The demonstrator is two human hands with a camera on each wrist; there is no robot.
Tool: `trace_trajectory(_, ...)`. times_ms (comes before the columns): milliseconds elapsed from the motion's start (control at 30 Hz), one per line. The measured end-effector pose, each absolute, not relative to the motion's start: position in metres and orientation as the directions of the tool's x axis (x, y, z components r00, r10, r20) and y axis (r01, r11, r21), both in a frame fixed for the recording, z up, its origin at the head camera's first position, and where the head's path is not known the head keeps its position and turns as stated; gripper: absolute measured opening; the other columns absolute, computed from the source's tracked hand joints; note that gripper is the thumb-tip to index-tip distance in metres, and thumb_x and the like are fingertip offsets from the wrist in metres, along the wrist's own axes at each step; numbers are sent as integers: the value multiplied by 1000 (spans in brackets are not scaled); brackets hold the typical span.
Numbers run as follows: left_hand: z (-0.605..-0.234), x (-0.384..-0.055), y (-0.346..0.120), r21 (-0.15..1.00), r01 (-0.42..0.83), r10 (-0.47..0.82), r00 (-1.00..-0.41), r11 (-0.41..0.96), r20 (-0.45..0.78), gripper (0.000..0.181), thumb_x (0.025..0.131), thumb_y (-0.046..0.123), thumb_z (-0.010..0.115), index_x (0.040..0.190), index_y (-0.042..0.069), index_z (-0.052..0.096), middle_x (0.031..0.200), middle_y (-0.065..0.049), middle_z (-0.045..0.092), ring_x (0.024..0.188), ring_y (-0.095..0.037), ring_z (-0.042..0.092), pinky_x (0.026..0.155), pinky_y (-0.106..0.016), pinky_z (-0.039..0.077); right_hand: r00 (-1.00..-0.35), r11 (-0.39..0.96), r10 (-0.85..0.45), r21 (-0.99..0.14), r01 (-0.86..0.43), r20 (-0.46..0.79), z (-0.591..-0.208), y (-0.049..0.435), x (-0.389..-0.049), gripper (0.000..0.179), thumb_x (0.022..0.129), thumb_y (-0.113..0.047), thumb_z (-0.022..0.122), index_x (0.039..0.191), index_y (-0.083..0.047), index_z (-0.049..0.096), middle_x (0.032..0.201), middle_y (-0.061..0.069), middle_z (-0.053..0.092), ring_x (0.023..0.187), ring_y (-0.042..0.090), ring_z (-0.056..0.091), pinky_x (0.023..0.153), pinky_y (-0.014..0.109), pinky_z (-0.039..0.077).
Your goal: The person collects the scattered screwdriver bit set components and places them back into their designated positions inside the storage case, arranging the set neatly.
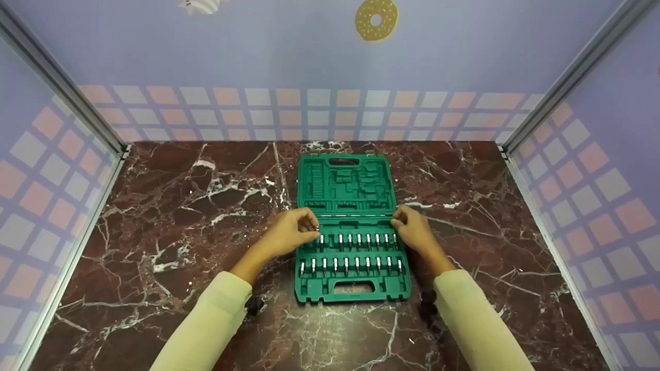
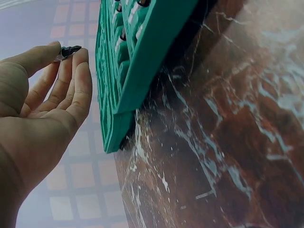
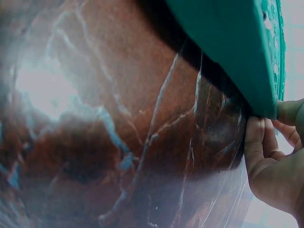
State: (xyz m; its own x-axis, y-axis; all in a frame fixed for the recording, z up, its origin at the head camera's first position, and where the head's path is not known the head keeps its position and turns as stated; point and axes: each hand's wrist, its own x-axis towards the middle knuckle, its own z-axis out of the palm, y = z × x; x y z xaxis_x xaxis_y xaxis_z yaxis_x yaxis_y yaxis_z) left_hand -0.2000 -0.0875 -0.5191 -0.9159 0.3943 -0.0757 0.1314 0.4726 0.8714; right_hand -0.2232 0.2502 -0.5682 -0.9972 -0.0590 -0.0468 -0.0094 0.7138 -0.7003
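A green plastic tool case (image 1: 351, 297) lies unfolded on the marbled table, its recessed lid on the far side. Two rows of silver bit sockets (image 1: 357, 264) stand in the near half, with a gap toward the left of the upper row. My left hand (image 1: 294, 231) is above the left end of that row. Between its thumb and fingers it pinches a small bit socket (image 2: 70, 51) with a dark, pointed tip. At the case's right edge, near the hinge, my right hand (image 1: 414, 232) grips the rim, thumb on top and fingers along the outer side.
Dark red marbled tabletop (image 1: 170, 232) surrounds the case. A patterned back wall (image 1: 289, 62) and side walls (image 1: 593, 170) enclose it. The case's lid (image 1: 345, 180) has many moulded recesses and a handle slot.
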Motion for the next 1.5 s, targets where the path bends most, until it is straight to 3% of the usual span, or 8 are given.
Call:
trace_trajectory(367,-516,-206,-65,839,186,457,-886,511,-81,16,86,2,79,95,7,67,91,-6,70,81,-16,63,77,-33,58,-999,703,-41,-711,-7,-31,-569,250,-223,5,98,-6,67,101,-4,64,80,7,61,73,21,52,69,35,44)
trace_trajectory(633,-522,-209,-53,779,279,481,-876,561,-33,12,84,-3,78,89,4,70,89,-7,72,80,-17,66,75,-36,59,-999,709,-34,-706,1,-36,-568,251,-223,5,98,-7,67,101,-4,64,83,8,63,77,24,54,73,39,46)
trace_trajectory(867,-521,-208,-44,755,268,477,-876,599,-68,6,88,0,78,92,1,73,86,-9,71,77,-19,64,73,-39,57,-999,709,-36,-706,1,-39,-569,250,-223,7,99,-8,66,103,-3,65,92,14,68,81,28,59,78,46,50)
trace_trajectory(1167,-526,-209,-38,690,279,449,-891,668,-74,4,88,1,78,88,4,76,85,-9,74,80,-23,68,74,-41,59,-998,712,-50,-702,-6,-42,-568,251,-222,7,100,-8,65,105,-4,64,87,12,65,76,25,54,74,42,47)
trace_trajectory(1333,-529,-209,-36,640,285,425,-902,713,-71,2,87,4,80,87,4,78,91,-11,74,89,-27,70,79,-43,60,-998,716,-48,-698,-9,-37,-569,251,-223,7,99,-9,67,104,-4,65,88,12,65,78,25,55,75,43,47)
trace_trajectory(1500,-527,-209,-34,602,261,399,-911,755,-106,9,88,8,82,93,3,76,111,-15,67,108,-33,65,87,-46,58,-998,717,-51,-697,-10,-38,-569,251,-223,7,99,-9,66,104,-4,64,89,13,66,79,27,56,75,44,49)
